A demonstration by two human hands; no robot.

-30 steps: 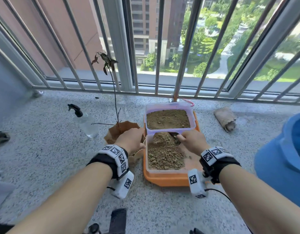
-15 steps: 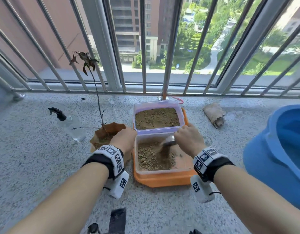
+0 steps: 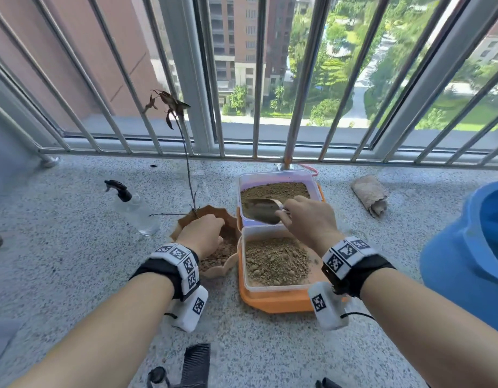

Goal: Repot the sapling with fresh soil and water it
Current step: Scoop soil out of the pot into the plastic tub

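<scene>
A thin sapling (image 3: pixel 186 152) with a few dark dry leaves stands upright in a tan scalloped pot (image 3: pixel 219 271) holding brown soil. My left hand (image 3: pixel 201 233) rests on the pot's soil near the stem, fingers curled. My right hand (image 3: pixel 308 219) grips a metal scoop (image 3: pixel 263 210) that hangs over the near edge of the far soil box (image 3: pixel 275 191). The near soil box (image 3: pixel 275 261) lies just below it. Both clear boxes sit on an orange tray (image 3: pixel 270 301). A clear spray bottle (image 3: pixel 133 208) with a black trigger stands left of the pot.
A blue bucket (image 3: pixel 471 259) stands at the right. A rolled brownish cloth (image 3: pixel 371 196) lies behind it near the railing (image 3: pixel 291 135). Black gear (image 3: pixel 194 365) sits at the bottom edge. The speckled stone floor (image 3: pixel 60 261) is bare to the left.
My right hand has lifted the scoop out of the near soil box and carried it up to the far box. My left hand stays at the pot. The view has shifted.
</scene>
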